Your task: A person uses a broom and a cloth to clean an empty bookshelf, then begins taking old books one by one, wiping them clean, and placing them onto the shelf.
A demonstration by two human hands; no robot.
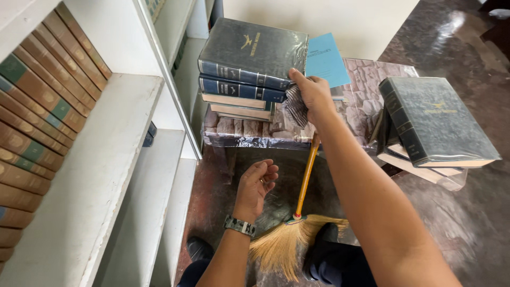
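Your right hand (314, 94) grips a cloth (295, 106) against the book stack (249, 64) on the tabletop (366, 101). Left hand (256, 183) half-curled, empty, near the broom (297, 212).

View: single head-worn camera, looking steeply down and forward, close range. Frame spans white wooden bookshelf (114, 159) at left to low patterned table (366, 101) ahead.

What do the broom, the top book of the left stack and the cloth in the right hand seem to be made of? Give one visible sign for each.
Broom: straw-like bristles, pale yellow and fanned; the orange handle looks like glossy wood or bamboo.
Top book: dark cover, seemingly wrapped in clear plastic, judging by crinkled glare.
Cloth, bunched in the right hand: soft woven fabric, striped and folded.
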